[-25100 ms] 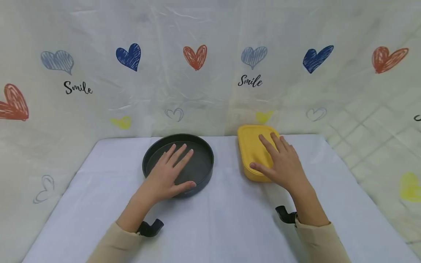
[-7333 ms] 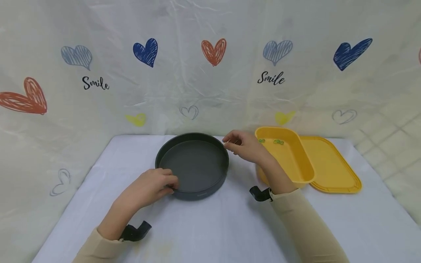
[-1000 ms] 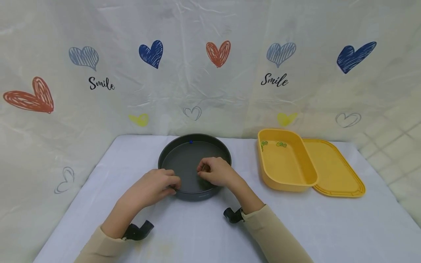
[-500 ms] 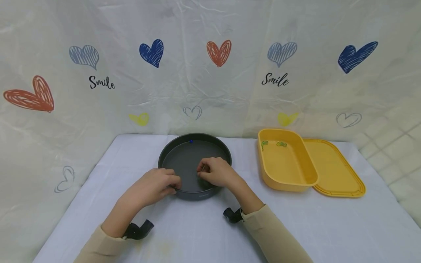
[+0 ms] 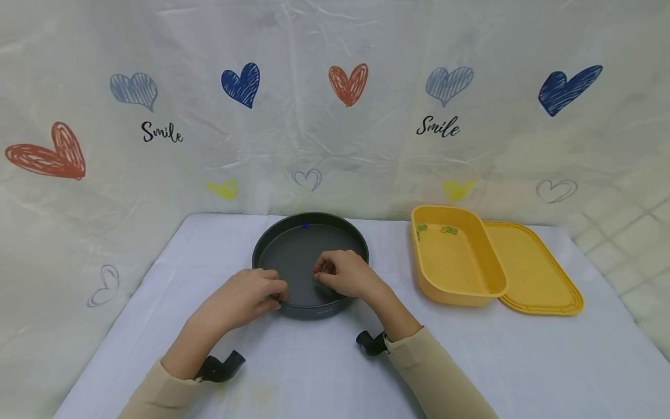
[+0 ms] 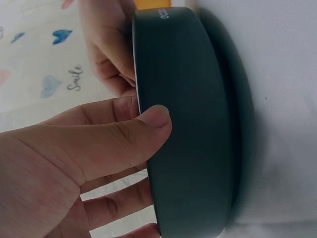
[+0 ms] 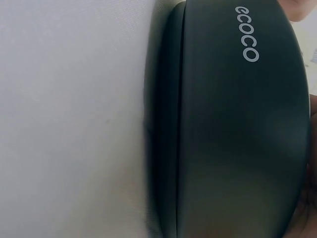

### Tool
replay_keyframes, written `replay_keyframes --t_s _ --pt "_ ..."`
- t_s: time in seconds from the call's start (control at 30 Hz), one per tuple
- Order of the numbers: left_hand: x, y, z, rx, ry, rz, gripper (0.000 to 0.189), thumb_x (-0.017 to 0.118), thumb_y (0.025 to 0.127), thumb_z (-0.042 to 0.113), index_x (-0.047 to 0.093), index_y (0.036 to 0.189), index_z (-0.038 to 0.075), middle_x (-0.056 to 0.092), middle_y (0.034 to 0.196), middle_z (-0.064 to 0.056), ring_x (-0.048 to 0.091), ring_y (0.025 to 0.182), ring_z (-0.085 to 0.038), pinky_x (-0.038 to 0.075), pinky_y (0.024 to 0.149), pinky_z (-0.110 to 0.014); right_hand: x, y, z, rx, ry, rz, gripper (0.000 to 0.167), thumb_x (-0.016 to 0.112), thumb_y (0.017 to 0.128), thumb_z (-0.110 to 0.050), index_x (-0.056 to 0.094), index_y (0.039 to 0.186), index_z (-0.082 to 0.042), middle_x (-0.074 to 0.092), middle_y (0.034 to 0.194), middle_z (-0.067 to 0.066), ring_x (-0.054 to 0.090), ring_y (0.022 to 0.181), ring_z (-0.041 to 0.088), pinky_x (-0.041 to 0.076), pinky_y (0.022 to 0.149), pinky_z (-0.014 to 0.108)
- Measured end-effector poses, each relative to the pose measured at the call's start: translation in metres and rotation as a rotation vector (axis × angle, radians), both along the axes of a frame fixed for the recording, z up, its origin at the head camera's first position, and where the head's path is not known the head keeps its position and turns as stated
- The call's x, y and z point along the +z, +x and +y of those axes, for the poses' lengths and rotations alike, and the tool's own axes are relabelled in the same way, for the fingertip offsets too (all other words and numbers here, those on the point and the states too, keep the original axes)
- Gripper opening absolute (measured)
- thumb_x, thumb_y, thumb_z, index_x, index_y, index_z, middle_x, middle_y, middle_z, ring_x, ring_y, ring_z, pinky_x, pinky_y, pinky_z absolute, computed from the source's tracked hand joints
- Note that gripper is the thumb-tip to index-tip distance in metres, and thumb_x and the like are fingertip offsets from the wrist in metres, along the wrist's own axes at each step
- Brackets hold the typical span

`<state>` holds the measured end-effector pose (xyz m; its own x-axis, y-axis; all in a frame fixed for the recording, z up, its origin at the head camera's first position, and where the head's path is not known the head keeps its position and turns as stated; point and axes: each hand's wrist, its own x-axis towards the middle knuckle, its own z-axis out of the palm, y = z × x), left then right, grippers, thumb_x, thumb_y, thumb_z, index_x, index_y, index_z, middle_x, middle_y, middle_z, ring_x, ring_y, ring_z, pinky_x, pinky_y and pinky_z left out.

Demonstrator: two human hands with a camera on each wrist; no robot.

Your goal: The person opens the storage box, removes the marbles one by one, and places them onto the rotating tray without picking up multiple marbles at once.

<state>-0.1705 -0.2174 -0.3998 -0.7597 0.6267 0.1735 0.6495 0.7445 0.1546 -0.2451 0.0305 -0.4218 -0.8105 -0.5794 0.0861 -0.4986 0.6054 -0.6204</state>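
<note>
My left hand (image 5: 250, 295) is pinching the near-left rim of the dark grey, round, shallow pan (image 5: 293, 253), which is sitting on the white cloth (image 5: 314, 366). My right hand (image 5: 342, 272) is hanging over its inside, fingers curled; I cannot tell whether they are gripping anything.

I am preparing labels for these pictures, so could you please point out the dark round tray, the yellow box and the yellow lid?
Dark round tray (image 5: 297, 253), head view: bare inner floor.
Yellow box (image 5: 460, 262), head view: bare inner floor.
Yellow lid (image 5: 536, 267), head view: flat visible middle.
</note>
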Motion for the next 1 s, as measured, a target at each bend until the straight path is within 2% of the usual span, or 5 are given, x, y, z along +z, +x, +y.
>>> replay_keyframes --t_s 0.2,0.57,0.73,0.87,1.0 --pt "0.0 0.002 -0.001 0.001 0.005 0.0 0.02 0.085 0.078 0.015 0.071 0.087 0.028 0.061 0.085 0.012 0.061 0.075 -0.007 0.051 0.067 -0.026 0.002 0.001 0.0 0.002 -0.027 -0.013 0.006 0.071 0.092 -0.024 0.07 0.097 -0.022 0.068 0.08 -0.012 0.061 0.072 0.006 0.05 0.067 0.028" --pt "0.001 0.003 -0.003 0.011 0.013 -0.017 0.022 0.084 0.079 0.012 0.072 0.09 0.028 0.061 0.085 0.014 0.063 0.076 -0.008 0.052 0.068 -0.026 0.016 -0.006 0.009 0.015 -0.217 -0.105 0.014 0.068 0.093 -0.022 0.071 0.104 -0.014 0.069 0.088 -0.006 0.063 0.078 0.013 0.054 0.07 0.03" --pt "0.0 0.001 -0.002 0.009 0.0 -0.005 0.021 0.084 0.079 0.014 0.071 0.089 0.028 0.06 0.085 0.013 0.062 0.077 -0.008 0.052 0.069 -0.027 0.025 -0.01 0.024 -0.032 -0.275 -0.147 0.015 0.067 0.094 -0.022 0.07 0.106 -0.014 0.068 0.092 -0.001 0.065 0.078 0.017 0.057 0.071 0.031" --pt "-0.002 0.0 -0.002 0.014 -0.004 -0.007 0.021 0.084 0.079 0.015 0.071 0.089 0.028 0.06 0.086 0.014 0.063 0.078 -0.008 0.052 0.07 -0.027 0.034 -0.015 0.041 -0.081 -0.281 -0.132 0.013 0.067 0.094 -0.023 0.069 0.106 -0.017 0.069 0.096 0.001 0.066 0.081 0.018 0.058 0.075 0.033" --pt "-0.002 0.001 -0.002 0.015 -0.004 -0.007 0.021 0.084 0.079 0.016 0.071 0.089 0.028 0.06 0.086 0.014 0.063 0.078 -0.008 0.052 0.07 -0.027 0.04 -0.02 0.063 -0.159 -0.322 -0.131 0.02 0.067 0.095 -0.023 0.068 0.112 -0.012 0.069 0.103 0.006 0.067 0.086 0.023 0.059 0.079 0.038"
